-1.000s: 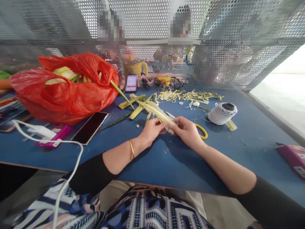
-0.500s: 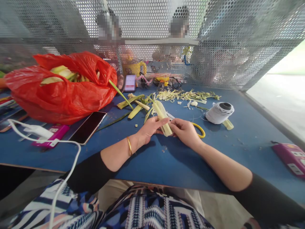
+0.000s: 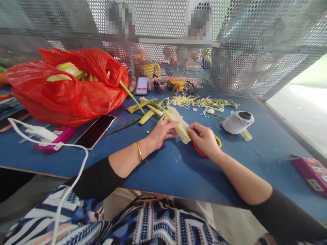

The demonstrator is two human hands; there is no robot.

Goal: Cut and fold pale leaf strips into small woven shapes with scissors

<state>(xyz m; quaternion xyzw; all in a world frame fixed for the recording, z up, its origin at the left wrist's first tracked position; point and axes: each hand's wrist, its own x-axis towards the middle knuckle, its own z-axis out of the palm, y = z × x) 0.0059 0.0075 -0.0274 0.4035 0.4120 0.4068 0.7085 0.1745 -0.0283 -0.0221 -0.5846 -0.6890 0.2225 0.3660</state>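
A pale green husk-like leaf sheath (image 3: 182,131) slants between my hands above the blue table, its thin whitish edge spread to the right. My left hand (image 3: 163,133), with a gold bangle at the wrist, grips it between thumb and fingers from the left. At its right edge my right hand (image 3: 203,136) is closed in a pinch. Beneath that hand show red and yellow scissors handles (image 3: 198,150); the hand and the sheath hide the rest. A cone of white thread (image 3: 237,122) stands to the right, a fine strand running from it towards my right hand.
A red plastic bag (image 3: 89,98) full of plant pieces sits at the left. Near it lie a phone (image 3: 95,132) and a purple power strip (image 3: 57,139) with a white cable. Leaf scraps (image 3: 204,102) spread before a perforated metal screen (image 3: 163,23). Another purple strip (image 3: 310,173) is far right.
The sheath and my right hand have shifted slightly right. My left fingers have loosened and stretched out more, and the red scissors handle has come into sight.
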